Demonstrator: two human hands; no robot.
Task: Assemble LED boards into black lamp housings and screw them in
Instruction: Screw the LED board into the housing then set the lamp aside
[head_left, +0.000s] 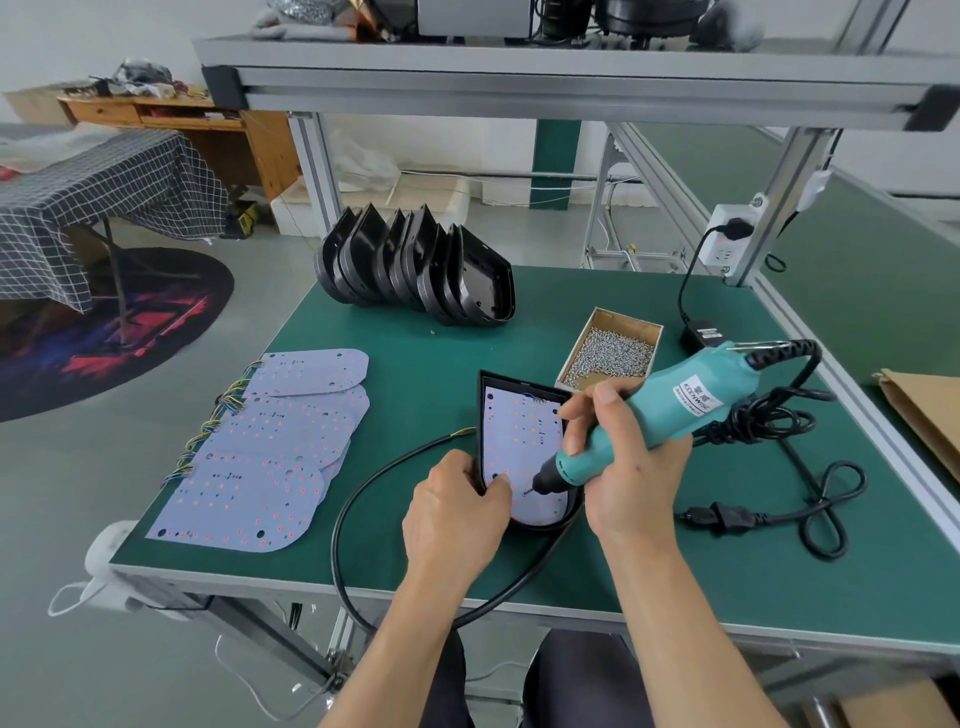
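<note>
1. The green work table (415, 332) carries everything within arm's reach of the person, which appears deliberate: stock lies beyond and beside the working grip, not under it.
2. A row of empty black housings (415, 265) stands nested on edge, well beyond both hands, presumably to be drawn one at a time.
3. A fanned stack of LED boards (270, 447) lies to the left of the left hand, overlapped so each can be lifted off singly.
4. The housing in work (480, 415) lies flat between the hands, with an LED board (519, 441) seated inside.
5. The electric screwdriver (670, 410) is clamped in the right hand (623, 467), fingers curled round its barrel, bit angled down onto the board's near end.
6. The left hand (452, 514) pinches the housing's left rim, thumb on the board, evidently steadying it against driving torque.
7. The screw box (613, 353) sits just beyond the right hand, for short reaches.
</note>
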